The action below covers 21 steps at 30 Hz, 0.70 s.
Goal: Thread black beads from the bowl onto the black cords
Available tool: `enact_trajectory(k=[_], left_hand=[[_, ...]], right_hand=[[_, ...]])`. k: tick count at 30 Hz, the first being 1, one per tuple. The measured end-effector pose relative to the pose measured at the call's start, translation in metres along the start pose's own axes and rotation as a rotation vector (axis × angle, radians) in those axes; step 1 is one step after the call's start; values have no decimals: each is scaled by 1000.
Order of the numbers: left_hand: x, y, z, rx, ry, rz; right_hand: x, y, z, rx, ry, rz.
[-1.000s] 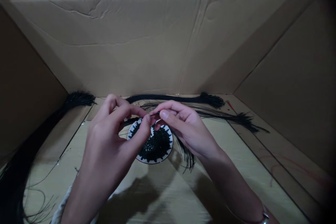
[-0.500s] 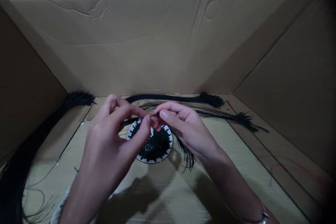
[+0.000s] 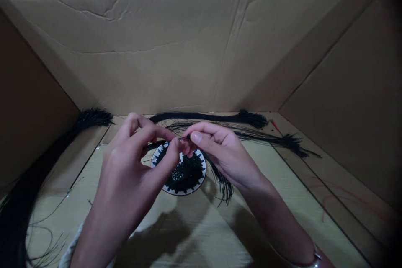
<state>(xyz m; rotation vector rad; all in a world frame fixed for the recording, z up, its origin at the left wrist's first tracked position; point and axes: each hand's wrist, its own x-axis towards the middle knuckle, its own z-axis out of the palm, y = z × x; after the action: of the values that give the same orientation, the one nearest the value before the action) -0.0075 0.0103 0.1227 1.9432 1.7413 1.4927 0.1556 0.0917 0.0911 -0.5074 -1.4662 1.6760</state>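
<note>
Above a white, blue-edged plate (image 3: 203,176) heaped with small black pieces (image 3: 185,173), my two hands meet fingertip to fingertip. My left hand (image 3: 138,159) pinches a thin black strand between thumb and forefinger. The thumb and forefinger of my right hand (image 3: 220,148) are closed on the dark end of a strand, whose fine detail is too small to make out. A bundle of black strands (image 3: 222,184) passes behind the hands and hangs out below my right hand, over the plate's right side.
A thick black strand bundle (image 3: 40,171) runs down the left side. Two more bundles, one at the back (image 3: 201,116) and one at the right (image 3: 292,143), lie near the cardboard wall (image 3: 150,54). A small red item (image 3: 275,125) lies at the back right.
</note>
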Motion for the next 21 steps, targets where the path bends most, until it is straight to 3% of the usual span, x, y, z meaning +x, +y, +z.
enact_trajectory(k=[21], left_hand=[[-1, -5, 0, 15, -32, 41]], right_hand=[[-2, -1, 8, -104, 69, -8]])
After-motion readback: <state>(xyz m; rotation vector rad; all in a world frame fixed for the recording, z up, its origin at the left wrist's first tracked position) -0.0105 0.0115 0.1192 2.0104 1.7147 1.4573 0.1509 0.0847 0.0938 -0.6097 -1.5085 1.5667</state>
